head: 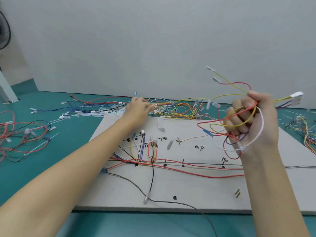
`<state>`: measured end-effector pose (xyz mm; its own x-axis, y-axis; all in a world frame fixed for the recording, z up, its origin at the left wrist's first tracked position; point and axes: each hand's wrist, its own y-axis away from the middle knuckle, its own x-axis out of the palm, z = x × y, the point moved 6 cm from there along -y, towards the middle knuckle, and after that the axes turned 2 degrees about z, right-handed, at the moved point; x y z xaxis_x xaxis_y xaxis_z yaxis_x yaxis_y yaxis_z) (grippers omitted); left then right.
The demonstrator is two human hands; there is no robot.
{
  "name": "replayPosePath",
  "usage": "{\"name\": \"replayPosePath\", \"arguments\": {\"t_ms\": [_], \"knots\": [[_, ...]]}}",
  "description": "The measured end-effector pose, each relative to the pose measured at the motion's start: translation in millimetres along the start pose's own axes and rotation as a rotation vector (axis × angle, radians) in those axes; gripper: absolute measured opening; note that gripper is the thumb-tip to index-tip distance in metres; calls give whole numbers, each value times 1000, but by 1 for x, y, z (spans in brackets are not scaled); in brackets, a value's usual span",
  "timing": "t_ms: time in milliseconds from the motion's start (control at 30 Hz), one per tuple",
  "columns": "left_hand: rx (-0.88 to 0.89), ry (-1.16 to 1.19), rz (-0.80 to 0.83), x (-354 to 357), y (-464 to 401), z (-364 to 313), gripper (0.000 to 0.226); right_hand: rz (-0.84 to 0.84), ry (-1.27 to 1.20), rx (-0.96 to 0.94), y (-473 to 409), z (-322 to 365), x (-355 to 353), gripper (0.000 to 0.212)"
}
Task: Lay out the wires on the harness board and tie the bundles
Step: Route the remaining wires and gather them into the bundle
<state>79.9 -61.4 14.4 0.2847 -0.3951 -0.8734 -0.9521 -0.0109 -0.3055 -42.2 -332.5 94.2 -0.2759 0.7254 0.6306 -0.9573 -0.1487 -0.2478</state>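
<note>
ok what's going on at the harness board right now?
A person is midway through laying out wires. The right hand grips a loose bunch of wires lifted above the harness board. The left hand reaches past the board's far edge into the wire pile. Several wires already run along the board's pegs; no ties are visible.

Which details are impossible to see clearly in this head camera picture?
- Handwritten black labels on the grey harness board: too small and blurred to read.
- Left hand fingertips: motion blur hides what they pinch.
- Black fan: cut off by the left edge.
- Right hand palm: covered by the gripped coloured wire bundle.
</note>
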Motion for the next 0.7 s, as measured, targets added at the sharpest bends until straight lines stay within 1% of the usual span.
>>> {"name": "replayPosePath", "arguments": {"t_ms": [33, 133, 233, 300, 367, 433, 500, 533, 600, 633, 700], "knots": [[39, -94, -52, -2, 3, -4, 37, -16, 4, 16, -2, -5, -2, 29], [181, -319, -222, -6, 18, -30, 38, -84, 64, 101, -8, -28, -6, 38], [309, -382, -332, -14, 33, -61, 36, -75, 205, 242, -9, -60, -3, 28], [468, -315, -369, -20, 43, -84, 36, -61, 276, 320, -8, -78, -1, 29], [588, -188, -329, -20, 53, -101, 40, -60, 324, 363, -8, -90, 0, 26], [612, -79, -236, -15, 59, -110, 45, -49, 341, 375, -8, -97, 5, 16], [623, 9, -183, -13, 61, -114, 47, -68, 272, 352, -8, -100, 7, 27], [628, 57, -167, -13, 61, -115, 44, -88, 237, 320, -9, -100, 6, 33], [645, 128, -156, -13, 60, -114, 34, -144, 248, 230, -9, -97, 3, 39], [645, 177, -143, -13, 58, -114, 34, -174, 273, 190, -8, -95, 2, 40], [625, 273, -102, -13, 57, -113, 41, -225, 292, 131, -7, -93, 1, 42]]}}
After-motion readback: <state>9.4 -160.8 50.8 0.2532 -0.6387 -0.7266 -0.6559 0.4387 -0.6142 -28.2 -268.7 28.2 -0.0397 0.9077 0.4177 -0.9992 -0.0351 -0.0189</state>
